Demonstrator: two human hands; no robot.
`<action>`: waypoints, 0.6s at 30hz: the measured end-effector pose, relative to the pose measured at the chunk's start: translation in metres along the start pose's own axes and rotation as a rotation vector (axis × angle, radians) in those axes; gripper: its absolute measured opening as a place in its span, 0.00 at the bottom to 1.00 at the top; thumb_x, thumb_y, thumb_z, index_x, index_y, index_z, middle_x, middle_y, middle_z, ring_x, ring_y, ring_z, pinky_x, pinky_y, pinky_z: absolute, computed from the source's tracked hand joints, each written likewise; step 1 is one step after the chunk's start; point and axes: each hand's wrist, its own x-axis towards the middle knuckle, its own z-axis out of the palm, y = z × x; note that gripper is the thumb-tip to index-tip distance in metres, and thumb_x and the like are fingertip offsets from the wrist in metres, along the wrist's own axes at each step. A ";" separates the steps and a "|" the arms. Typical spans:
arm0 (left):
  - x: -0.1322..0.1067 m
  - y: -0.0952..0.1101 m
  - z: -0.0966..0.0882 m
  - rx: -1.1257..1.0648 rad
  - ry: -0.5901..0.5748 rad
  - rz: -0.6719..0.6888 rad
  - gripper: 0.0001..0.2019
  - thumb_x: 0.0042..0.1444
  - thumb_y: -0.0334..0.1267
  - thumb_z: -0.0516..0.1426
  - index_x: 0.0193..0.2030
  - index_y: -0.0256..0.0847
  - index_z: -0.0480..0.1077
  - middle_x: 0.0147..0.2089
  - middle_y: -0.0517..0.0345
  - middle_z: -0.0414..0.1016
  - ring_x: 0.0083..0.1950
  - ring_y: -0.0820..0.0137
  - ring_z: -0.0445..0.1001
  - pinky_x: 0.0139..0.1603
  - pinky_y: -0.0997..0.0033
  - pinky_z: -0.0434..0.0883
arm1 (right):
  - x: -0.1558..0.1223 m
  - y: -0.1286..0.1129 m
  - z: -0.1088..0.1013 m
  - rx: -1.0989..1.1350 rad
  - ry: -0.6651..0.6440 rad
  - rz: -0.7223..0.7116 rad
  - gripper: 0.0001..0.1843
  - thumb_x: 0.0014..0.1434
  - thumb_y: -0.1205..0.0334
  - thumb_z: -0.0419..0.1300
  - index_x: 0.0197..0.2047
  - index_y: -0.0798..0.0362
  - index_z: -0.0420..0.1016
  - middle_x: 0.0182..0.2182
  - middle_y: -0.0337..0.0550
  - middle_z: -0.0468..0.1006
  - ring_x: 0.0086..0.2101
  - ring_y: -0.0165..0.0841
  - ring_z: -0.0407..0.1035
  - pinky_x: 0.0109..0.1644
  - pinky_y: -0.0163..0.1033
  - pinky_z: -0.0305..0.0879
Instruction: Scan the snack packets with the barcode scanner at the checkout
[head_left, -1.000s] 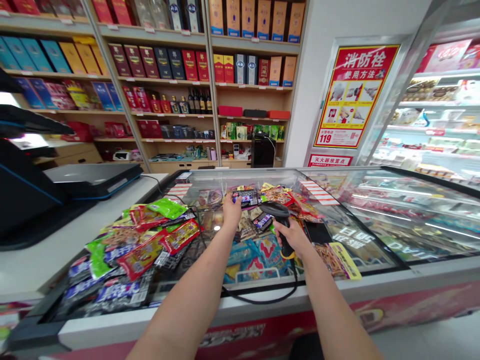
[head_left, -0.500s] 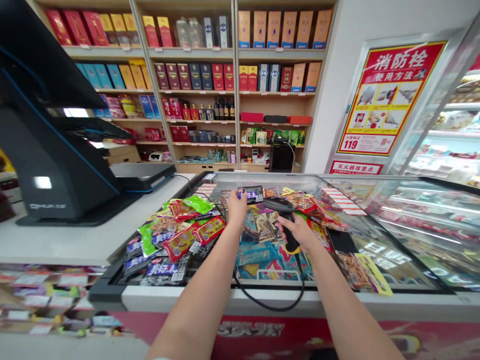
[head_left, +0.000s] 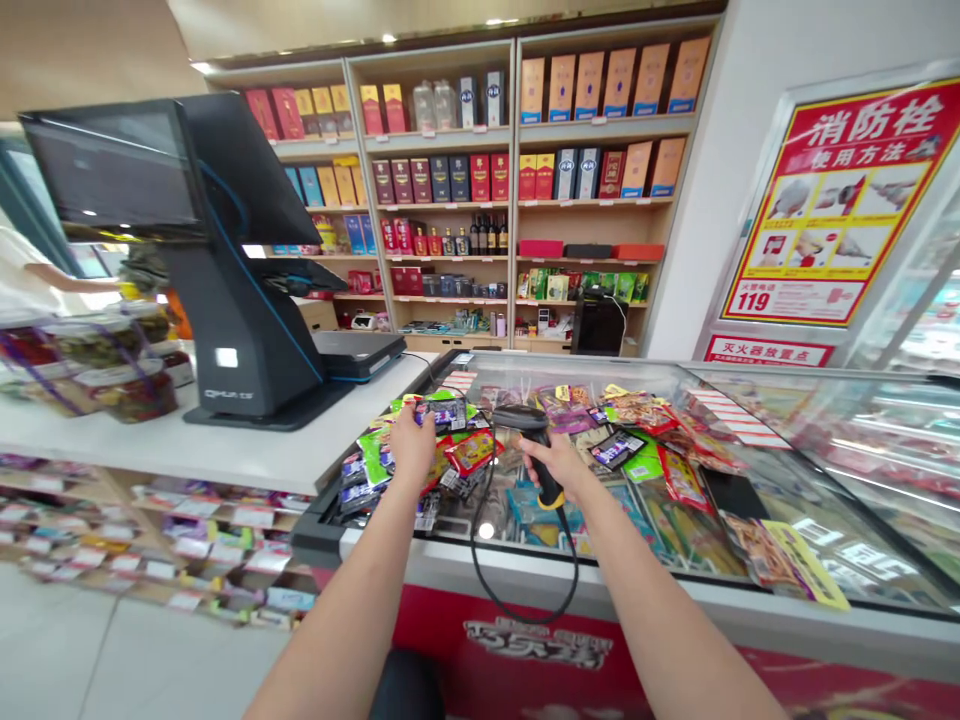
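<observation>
L hand (head_left: 412, 438) seems pinched on dark pkt (head_left: 448, 413) left of scanner (head_left: 520, 418); R hand (head_left: 556, 464) wraps its handle. Pkt prob. light, floppy: hold edge.

Packets (head_left: 474, 453) lie on the freezer (head_left: 750, 610), left and right of the scanner (head_left: 519, 417); farther left, the checkout terminal (head_left: 247, 310) stands on the tabletop (head_left: 330, 440); shelves (head_left: 514, 250) rise behind

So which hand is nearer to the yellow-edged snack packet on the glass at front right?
Right. The right hand, gripping a scanner, is left of the yellow-edged snack packet and farther back; the left hand, holding a dark packet, is much farther left.
</observation>
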 end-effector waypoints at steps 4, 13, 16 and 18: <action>-0.007 -0.013 -0.008 0.078 -0.018 -0.018 0.17 0.58 0.41 0.54 0.53 0.39 0.72 0.48 0.41 0.79 0.52 0.50 0.76 0.55 0.51 0.68 | 0.002 0.006 0.019 -0.015 -0.067 0.043 0.23 0.44 0.46 0.70 0.32 0.50 0.64 0.18 0.30 0.70 0.15 0.25 0.63 0.17 0.31 0.60; -0.024 -0.013 -0.008 0.318 0.007 0.073 0.28 0.55 0.32 0.53 0.65 0.39 0.63 0.68 0.38 0.62 0.67 0.50 0.63 0.61 0.45 0.62 | 0.000 0.006 0.036 -0.002 -0.078 0.071 0.23 0.42 0.46 0.70 0.30 0.50 0.64 0.16 0.30 0.69 0.14 0.25 0.61 0.16 0.31 0.59; -0.024 -0.009 -0.004 0.300 0.016 0.103 0.24 0.57 0.33 0.52 0.61 0.39 0.67 0.68 0.38 0.62 0.67 0.50 0.62 0.61 0.45 0.61 | 0.001 0.003 0.035 0.004 -0.069 0.064 0.23 0.43 0.47 0.70 0.32 0.50 0.64 0.16 0.29 0.69 0.14 0.25 0.60 0.17 0.31 0.59; -0.023 -0.003 0.002 0.277 0.045 0.143 0.22 0.57 0.35 0.53 0.59 0.39 0.69 0.68 0.38 0.62 0.67 0.50 0.62 0.62 0.45 0.60 | 0.003 0.000 0.032 0.005 -0.068 0.056 0.23 0.43 0.47 0.70 0.31 0.50 0.65 0.16 0.29 0.69 0.14 0.25 0.61 0.17 0.31 0.59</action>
